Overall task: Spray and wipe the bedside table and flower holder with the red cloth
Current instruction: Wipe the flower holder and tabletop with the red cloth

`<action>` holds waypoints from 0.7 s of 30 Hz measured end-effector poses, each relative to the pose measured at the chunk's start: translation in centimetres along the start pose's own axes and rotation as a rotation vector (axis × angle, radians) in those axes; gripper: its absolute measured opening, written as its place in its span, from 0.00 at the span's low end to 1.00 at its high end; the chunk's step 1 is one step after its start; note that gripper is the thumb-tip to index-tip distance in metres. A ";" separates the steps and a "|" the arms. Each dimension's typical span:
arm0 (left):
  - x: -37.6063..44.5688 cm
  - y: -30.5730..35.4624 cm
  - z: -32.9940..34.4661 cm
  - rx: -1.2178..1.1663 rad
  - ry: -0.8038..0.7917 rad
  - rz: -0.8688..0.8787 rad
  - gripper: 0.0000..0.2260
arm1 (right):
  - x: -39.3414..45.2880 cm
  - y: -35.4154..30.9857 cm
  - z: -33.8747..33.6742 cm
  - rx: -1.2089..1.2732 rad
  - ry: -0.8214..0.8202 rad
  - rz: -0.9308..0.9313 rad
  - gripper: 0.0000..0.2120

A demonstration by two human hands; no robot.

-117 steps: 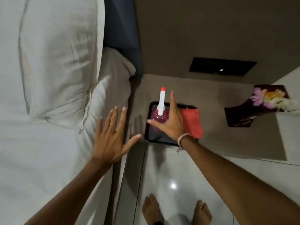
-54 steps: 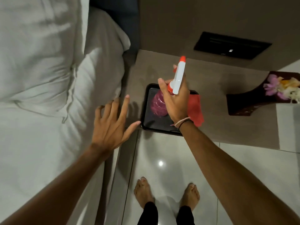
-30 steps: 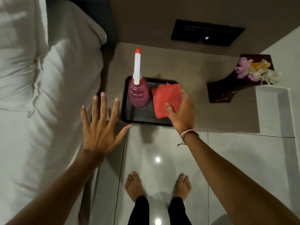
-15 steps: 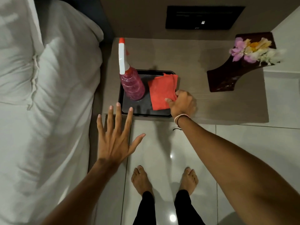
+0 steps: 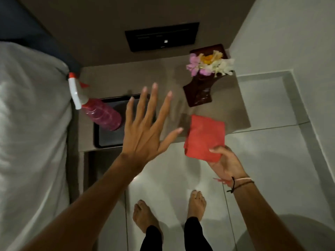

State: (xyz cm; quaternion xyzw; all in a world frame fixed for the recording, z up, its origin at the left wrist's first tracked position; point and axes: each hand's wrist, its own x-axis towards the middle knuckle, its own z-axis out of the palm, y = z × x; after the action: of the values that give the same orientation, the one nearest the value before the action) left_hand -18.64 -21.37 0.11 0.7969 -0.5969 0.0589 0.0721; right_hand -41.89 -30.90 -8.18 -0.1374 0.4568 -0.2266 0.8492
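Observation:
My right hand grips the folded red cloth by its near corner and holds it in the air over the front edge of the grey-brown bedside table. My left hand is open with fingers spread, raised above the black tray. A pink spray bottle with a white and red nozzle stands on the tray's left side. The dark wooden flower holder with pink, yellow and white flowers stands at the table's back right.
A bed with white bedding runs along the left, close to the table. A black wall panel sits above the table. A white wall rises on the right. My bare feet stand on glossy white floor tiles.
My right hand has lifted the red cloth off the tray and carried it to the right. My left hand has risen over the tray. The spray bottle was put back on the tray earlier.

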 end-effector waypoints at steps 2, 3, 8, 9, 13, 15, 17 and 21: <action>4.3 2.5 -0.8 -0.030 0.056 0.072 0.36 | -0.9 -0.1 -2.1 0.084 0.038 0.015 0.16; 6.5 3.8 -0.9 -0.036 0.063 0.111 0.36 | -1.2 -0.4 -3.0 0.134 0.015 0.011 0.17; 13.5 7.1 0.6 0.038 -0.035 0.274 0.34 | -0.1 -1.6 -3.0 0.181 -0.121 -0.091 0.22; 14.3 7.3 1.3 0.051 -0.067 0.292 0.34 | 0.4 -1.8 -2.9 0.139 -0.110 -0.116 0.24; 17.0 7.4 3.6 0.059 -0.186 0.319 0.31 | 2.3 -2.6 -2.4 0.006 -0.044 -0.211 0.28; 17.8 7.0 4.3 0.055 -0.247 0.299 0.30 | 3.0 -2.9 -1.9 -0.020 0.005 -0.256 0.26; 18.2 6.5 4.6 0.043 -0.244 0.293 0.28 | 3.6 -3.1 -1.2 -0.072 0.103 -0.314 0.23; 19.8 5.3 4.0 0.009 -0.260 0.314 0.26 | 4.5 -2.8 1.1 -0.368 0.367 -0.558 0.20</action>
State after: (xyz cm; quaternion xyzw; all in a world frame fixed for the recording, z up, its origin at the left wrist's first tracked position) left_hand -18.19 -42.22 0.01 0.6952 -0.7179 -0.0312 -0.0190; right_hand -39.50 -35.60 -9.58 -0.3636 0.5795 -0.3842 0.6200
